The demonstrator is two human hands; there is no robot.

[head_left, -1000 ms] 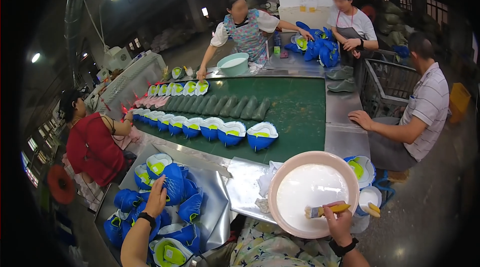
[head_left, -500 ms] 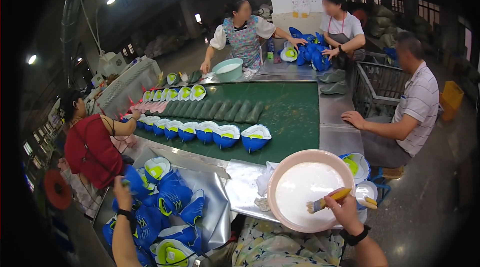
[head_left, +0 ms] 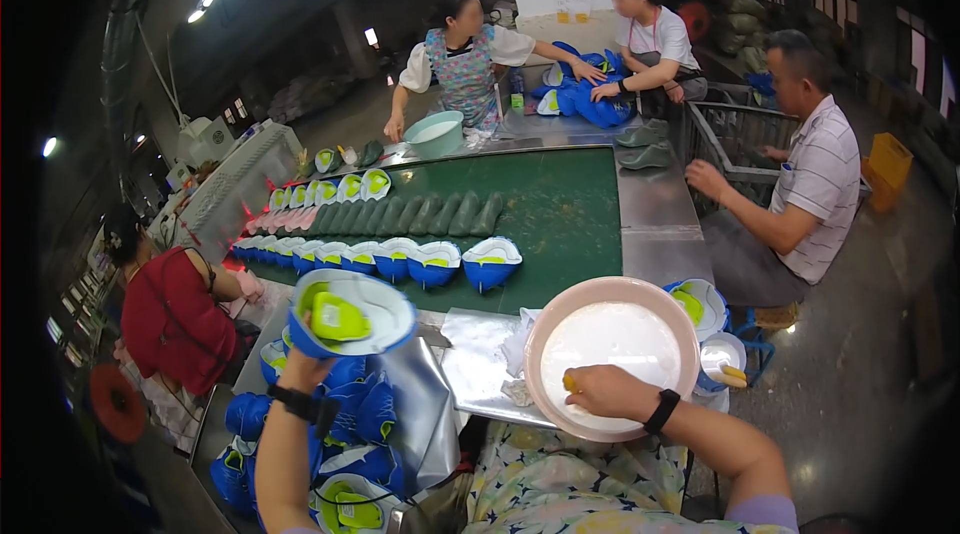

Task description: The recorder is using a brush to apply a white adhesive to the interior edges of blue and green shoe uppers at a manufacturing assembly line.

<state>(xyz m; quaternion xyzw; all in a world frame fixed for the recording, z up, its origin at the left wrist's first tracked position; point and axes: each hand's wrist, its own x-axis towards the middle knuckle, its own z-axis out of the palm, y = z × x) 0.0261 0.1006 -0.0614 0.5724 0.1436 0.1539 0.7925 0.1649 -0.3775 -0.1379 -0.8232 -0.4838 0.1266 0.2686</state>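
A: What has the left hand got?

B: It is closed around the underside of a blue shoe upper with a white lining and a yellow-green insert, lifted up over the near left of the bench. A dark watch sits on that wrist.

A: And the right hand?

B: It lies over the near rim of a pink basin of white liquid, fingers curled around a small yellow-handled tool. Only the tip of the tool shows, so how tight the grip is I cannot tell.

A: What lies around them?

B: Below the raised upper, a heap of blue uppers fills a metal tray at the near left. Crumpled white cloth lies just left of the basin, and small white bowls sit just to its right.

A: Farther out?

B: A green conveyor belt carries a row of blue uppers, with a row of dark green soles behind it. A person in red sits at the left, a person in a striped shirt at the right, and two people work at the far end beside a pale green basin.
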